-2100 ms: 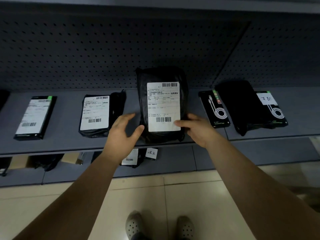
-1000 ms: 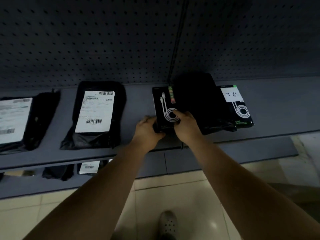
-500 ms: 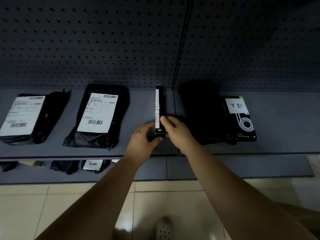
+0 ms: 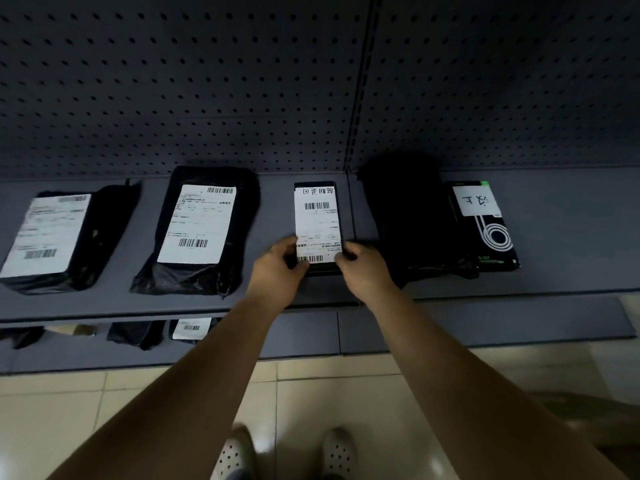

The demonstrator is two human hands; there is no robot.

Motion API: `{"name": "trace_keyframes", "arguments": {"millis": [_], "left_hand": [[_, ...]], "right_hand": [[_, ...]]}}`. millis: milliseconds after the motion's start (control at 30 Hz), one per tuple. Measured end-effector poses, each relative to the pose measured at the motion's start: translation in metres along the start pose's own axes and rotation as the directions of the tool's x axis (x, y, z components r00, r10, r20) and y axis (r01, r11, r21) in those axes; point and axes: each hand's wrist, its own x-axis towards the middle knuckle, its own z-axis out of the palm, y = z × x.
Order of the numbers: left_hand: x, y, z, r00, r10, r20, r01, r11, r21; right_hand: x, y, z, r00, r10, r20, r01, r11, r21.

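Half a second ago the slim black box (image 4: 317, 220) stood on its long edge between the hands; it now lies flat with its white label turned up, where a second ago its printed cable picture faced up.

Both hands grip its near end. The left hand (image 4: 277, 271) curls round the near left corner with the thumb on the label, and the right hand (image 4: 363, 268) pinches the near right corner the same way.

The box is a thin, hard-edged rectangle. The matte paper label covers nearly its whole face and carries barcodes near both ends and fine print too small to read. It lies lengthwise on the grey metal shelf (image 4: 571, 237), its far end pointing at the back panel.

Just to its right, apart from it, sits a plain black bag (image 4: 412, 216), soft and without a label. That bag partly overlaps a second cable box (image 4: 485, 230), which shows a white coil drawing and a handwritten slip.

To the left, well apart, lies a crinkled glossy black parcel (image 4: 197, 223) with a white shipping label. Further left is a boxier wrapped parcel (image 4: 45, 233).

Behind them rises a dark perforated pegboard (image 4: 173, 81). Below are a lower shelf (image 4: 485, 327) and pale glossy floor tiles (image 4: 346, 393).
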Motion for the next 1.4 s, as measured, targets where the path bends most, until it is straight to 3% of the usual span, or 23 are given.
{"name": "trace_keyframes", "arguments": {"millis": [67,133,200,300,367,467,567,700,767,867,933,1000,1100,1200,1400], "left_hand": [[-0.001,0.001,0.001,1.0,0.007,0.014,-0.005,0.996,-0.083],[-0.006,0.005,-0.004,0.998,0.068,0.007,-0.066,0.984,-0.168],[-0.012,0.01,-0.013,0.988,0.152,-0.012,-0.151,0.959,-0.24],[-0.015,0.024,-0.033,0.971,0.233,-0.047,-0.235,0.914,-0.332],[-0.01,0.033,-0.051,0.952,0.283,-0.118,-0.305,0.92,-0.247],[0.002,0.044,-0.079,0.863,0.459,-0.211,-0.461,0.887,0.045],[0.012,0.053,-0.099,0.828,0.559,-0.048,-0.525,0.803,0.281],[0.009,0.073,-0.117,0.848,0.4,0.348,-0.516,0.776,0.364],[0.005,0.079,-0.122,0.851,0.314,0.421,-0.467,0.818,0.335],[0.001,0.08,-0.127,0.867,0.335,0.37,-0.44,0.863,0.25],[0.001,0.075,-0.129,0.922,0.304,0.24,-0.332,0.94,0.085],[-0.002,0.071,-0.13,0.974,0.207,0.09,-0.193,0.971,-0.14],[-0.007,0.065,-0.132,0.994,0.105,-0.02,-0.105,0.918,-0.382],[-0.014,0.061,-0.131,0.996,0.088,-0.025,-0.089,0.865,-0.494],[-0.026,0.059,-0.138,0.985,0.165,0.044,-0.129,0.892,-0.434]], "right_hand": [[0.0,-0.001,0.001,0.999,-0.019,-0.05,0.021,0.999,0.04],[-0.004,-0.003,0.0,0.996,-0.011,-0.092,0.031,0.975,0.221],[-0.008,-0.007,-0.002,0.993,0.006,-0.117,0.045,0.903,0.426],[-0.015,-0.02,-0.009,0.995,-0.025,-0.101,0.081,0.801,0.593],[-0.021,-0.029,-0.018,0.995,-0.039,-0.095,0.091,0.773,0.628],[-0.03,-0.038,-0.035,0.996,-0.041,-0.082,0.079,0.834,0.546],[-0.038,-0.046,-0.052,0.997,-0.076,0.013,0.069,0.95,0.304],[-0.049,-0.064,-0.061,0.986,-0.13,0.101,0.111,0.978,0.179],[-0.054,-0.076,-0.063,0.982,-0.153,0.108,0.134,0.977,0.167],[-0.055,-0.088,-0.061,0.977,-0.214,0.014,0.21,0.967,0.146],[-0.054,-0.092,-0.056,0.969,-0.219,-0.118,0.237,0.956,0.173],[-0.056,-0.091,-0.044,0.97,-0.131,-0.207,0.188,0.94,0.286],[-0.065,-0.083,-0.014,0.995,0.023,-0.101,0.018,0.922,0.387],[-0.072,-0.079,0.014,0.996,0.012,0.088,-0.057,0.848,0.527],[-0.096,-0.087,0.025,1.0,-0.012,0.028,-0.009,0.759,0.652]]}}
